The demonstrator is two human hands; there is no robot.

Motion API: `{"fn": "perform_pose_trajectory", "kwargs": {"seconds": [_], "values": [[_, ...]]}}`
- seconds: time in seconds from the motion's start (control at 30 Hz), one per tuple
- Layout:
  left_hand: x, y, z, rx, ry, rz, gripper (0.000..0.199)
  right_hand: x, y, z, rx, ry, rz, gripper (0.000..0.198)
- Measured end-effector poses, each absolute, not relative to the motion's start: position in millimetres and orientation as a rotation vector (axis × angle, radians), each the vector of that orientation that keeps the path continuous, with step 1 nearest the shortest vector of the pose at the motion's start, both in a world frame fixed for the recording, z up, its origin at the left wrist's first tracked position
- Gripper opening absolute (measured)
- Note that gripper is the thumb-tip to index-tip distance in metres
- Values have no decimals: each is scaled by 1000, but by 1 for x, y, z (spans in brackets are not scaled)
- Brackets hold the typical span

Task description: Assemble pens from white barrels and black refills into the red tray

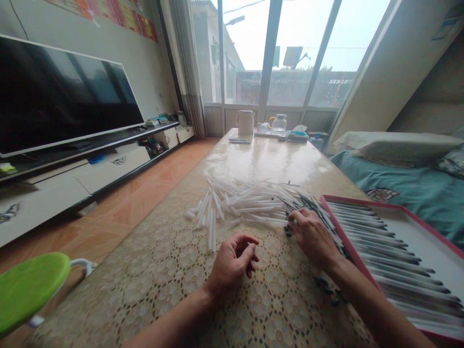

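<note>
My left hand [234, 261] is held over the near part of the table, its fingers curled and thumb against the index finger; whatever sits in that pinch is hidden. Farther right, my right hand [311, 234] reaches down with bent fingertips at the dark thin pen refills [306, 200] and small black caps [288, 230]; I cannot make out what is between them. A loose heap of white pen barrels [250, 198] lies beyond both hands. Beside my right forearm, a pink-edged box [402, 209] holds a row of pens [391, 256] with clear barrels and dark ends.
More small black parts [328, 289] lie under my right forearm. At the table's [174, 270] far end stand a beige jug [245, 122], a glass pitcher [279, 124] and a tissue pack [298, 134]. A green stool [34, 290] is at left, a bed [409, 169] at right.
</note>
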State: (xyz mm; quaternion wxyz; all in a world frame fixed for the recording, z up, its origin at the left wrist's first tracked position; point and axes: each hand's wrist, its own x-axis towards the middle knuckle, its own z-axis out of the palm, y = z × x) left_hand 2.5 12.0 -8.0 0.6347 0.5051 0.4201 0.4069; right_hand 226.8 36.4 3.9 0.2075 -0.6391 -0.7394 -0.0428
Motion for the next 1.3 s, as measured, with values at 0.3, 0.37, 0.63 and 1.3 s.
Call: {"fn": "perform_pose_trajectory", "kwargs": {"seconds": [0.3,0.37,0.63,1.3], "values": [[3,12,-5,778,686,860,47,197,-14,33,-1573,-1934,392,13],[2,13,-5,697,671,844,40,188,-18,32,-1496,-1993,453,14],[-2,15,-5,642,694,948,22,235,1,13,-2010,-2001,-177,11],[-5,21,2,469,828,1198,14,216,-21,22,-1646,-2011,276,9]]}}
